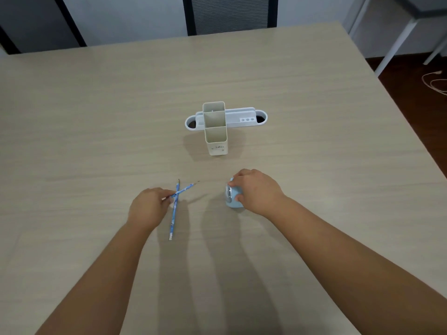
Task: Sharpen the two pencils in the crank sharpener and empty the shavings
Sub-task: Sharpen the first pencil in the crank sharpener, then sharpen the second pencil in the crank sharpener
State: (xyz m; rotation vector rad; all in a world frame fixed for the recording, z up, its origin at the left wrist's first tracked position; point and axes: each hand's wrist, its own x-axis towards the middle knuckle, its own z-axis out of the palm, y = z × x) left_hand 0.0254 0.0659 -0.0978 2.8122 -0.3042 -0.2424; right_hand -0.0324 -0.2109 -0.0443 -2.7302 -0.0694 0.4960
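Observation:
Two blue patterned pencils cross each other on the table. One pencil (pixel 173 213) lies nearly lengthwise, its tip pointing away from me. The other pencil (pixel 186 189) slants up to the right, and my left hand (pixel 148 208) pinches its lower end with the fingertips. A small light-blue crank sharpener (pixel 231 198) stands to the right, and my right hand (pixel 256 191) is wrapped over its top and right side. Most of the sharpener's body is hidden under that hand.
A beige pencil holder (pixel 216 131) with three square compartments stands behind the hands, in front of a white desk organiser (pixel 242 118). A black mesh chair (pixel 229 14) is at the table's far edge. The table's right edge (pixel 396 100) runs diagonally.

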